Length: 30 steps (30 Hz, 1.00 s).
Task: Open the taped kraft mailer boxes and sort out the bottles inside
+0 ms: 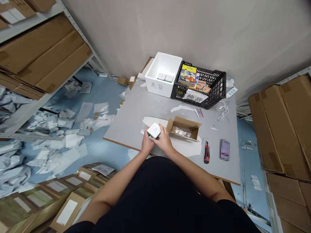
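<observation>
I've got the left hand [147, 145] and right hand [164, 139] together, clamped on a small white box [154, 130] over the tabletop [131, 116]. Just to its right sits an open cardboard carton [184, 128] holding crumpled foil [181, 131], with a red-and-black utility knife [206, 152] lying further right.

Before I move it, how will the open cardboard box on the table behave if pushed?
The open cardboard box looks light, so it will probably slide easily on the smooth grey table. Its thin flaps will likely bend rather than resist. The crumpled foil inside looks loose and may shift if the box tips.
</observation>
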Tool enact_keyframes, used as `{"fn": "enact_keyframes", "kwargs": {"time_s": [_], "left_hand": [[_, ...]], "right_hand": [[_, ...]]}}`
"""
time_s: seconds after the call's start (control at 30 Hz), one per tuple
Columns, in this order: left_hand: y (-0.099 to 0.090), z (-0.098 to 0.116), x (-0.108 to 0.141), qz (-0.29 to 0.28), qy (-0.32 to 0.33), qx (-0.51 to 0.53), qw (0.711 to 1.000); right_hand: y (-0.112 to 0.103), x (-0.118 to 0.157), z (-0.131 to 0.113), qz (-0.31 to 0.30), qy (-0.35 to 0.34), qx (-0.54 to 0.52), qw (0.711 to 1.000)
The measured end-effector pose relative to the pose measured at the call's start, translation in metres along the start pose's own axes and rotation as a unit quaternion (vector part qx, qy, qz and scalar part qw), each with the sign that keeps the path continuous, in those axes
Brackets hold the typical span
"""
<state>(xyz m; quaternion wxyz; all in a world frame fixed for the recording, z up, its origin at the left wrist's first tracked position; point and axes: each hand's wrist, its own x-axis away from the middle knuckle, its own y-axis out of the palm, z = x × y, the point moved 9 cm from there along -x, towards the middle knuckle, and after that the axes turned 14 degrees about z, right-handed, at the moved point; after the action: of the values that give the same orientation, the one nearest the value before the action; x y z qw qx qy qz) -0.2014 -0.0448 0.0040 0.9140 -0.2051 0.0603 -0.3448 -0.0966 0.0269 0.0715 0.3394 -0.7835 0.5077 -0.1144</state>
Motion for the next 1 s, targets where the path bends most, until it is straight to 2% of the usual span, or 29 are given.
{"fn": "enact_keyframes", "kwargs": {"time_s": [0.1, 0.23, 0.3, 0.43, 0.53, 0.63, 0.77, 0.9, 1.0], "left_hand": [[0.009, -0.014, -0.018, -0.08, 0.014, 0.024, 0.996], [0.029, -0.023, -0.033, -0.214, 0.051, 0.041, 0.975], [0.04, -0.026, -0.038, -0.261, 0.067, 0.041, 0.962], [0.059, -0.036, -0.047, -0.311, 0.081, -0.002, 0.947], [0.065, -0.045, -0.051, -0.319, 0.083, -0.032, 0.943], [0.062, -0.049, -0.052, -0.32, 0.085, -0.042, 0.943], [0.048, -0.047, -0.048, -0.303, 0.075, -0.017, 0.95], [0.034, -0.045, -0.043, -0.28, 0.042, 0.031, 0.959], [0.03, -0.049, -0.041, -0.275, 0.01, 0.056, 0.96]], "right_hand": [[0.011, -0.001, 0.014, -0.06, -0.009, 0.014, 0.998], [0.012, -0.006, 0.04, -0.136, -0.032, 0.047, 0.989], [0.012, -0.012, 0.048, -0.154, -0.073, 0.095, 0.981], [0.021, -0.018, 0.047, -0.188, -0.19, 0.179, 0.947], [0.032, -0.02, 0.044, -0.217, -0.235, 0.208, 0.924], [0.039, -0.021, 0.035, -0.234, -0.273, 0.215, 0.908], [0.046, -0.017, 0.019, -0.248, -0.327, 0.218, 0.885], [0.054, -0.015, 0.012, -0.252, -0.338, 0.22, 0.88], [0.059, -0.014, 0.007, -0.253, -0.347, 0.235, 0.872]]}}
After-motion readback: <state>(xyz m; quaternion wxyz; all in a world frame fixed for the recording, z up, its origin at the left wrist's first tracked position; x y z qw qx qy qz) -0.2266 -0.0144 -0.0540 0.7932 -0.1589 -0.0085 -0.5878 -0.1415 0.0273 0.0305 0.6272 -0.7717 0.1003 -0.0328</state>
